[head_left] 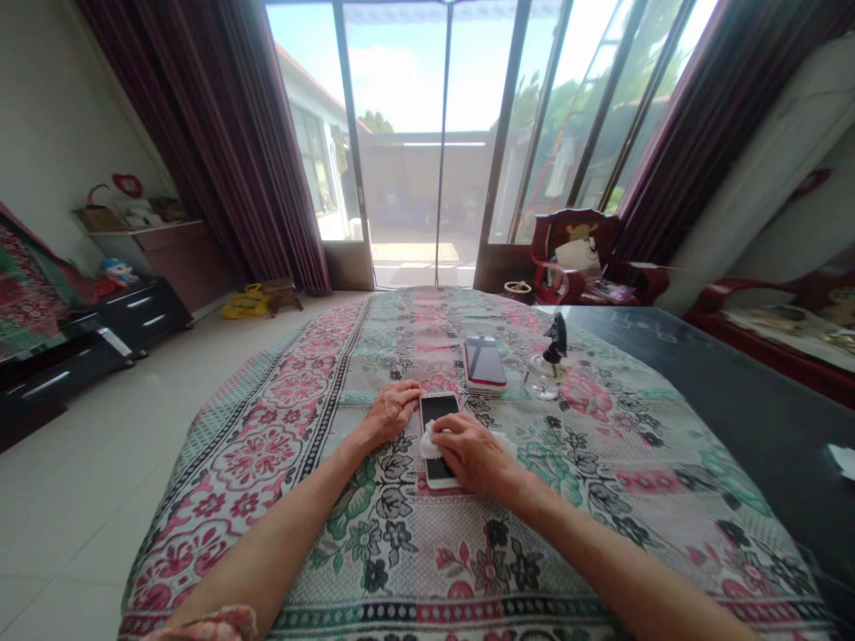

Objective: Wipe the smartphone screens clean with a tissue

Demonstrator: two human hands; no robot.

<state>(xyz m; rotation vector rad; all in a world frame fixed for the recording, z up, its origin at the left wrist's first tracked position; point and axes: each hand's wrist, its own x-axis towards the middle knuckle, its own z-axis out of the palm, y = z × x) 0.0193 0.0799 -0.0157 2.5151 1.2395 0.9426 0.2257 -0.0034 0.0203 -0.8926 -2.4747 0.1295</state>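
A white-framed smartphone [439, 408] lies face up on the flowered tablecloth [280, 454], straight in front of me. My right hand [476, 452] presses a crumpled white tissue [431, 440] onto the middle of its dark screen, fingers closed round the tissue. Flat on the cloth at the phone's upper left rests my left hand [394, 411], fingers stretched out and their tips at the phone's edge. More white material [506, 443] shows partly behind my right hand; I cannot tell if it is tissue.
Beyond the phone lies a small stack of phones [485, 361], the top one red-edged. A clear spray bottle [546, 374] with a black nozzle stands to its right. Along the right runs a dark table [668, 356]; a red wooden chair [567, 258] stands behind it.
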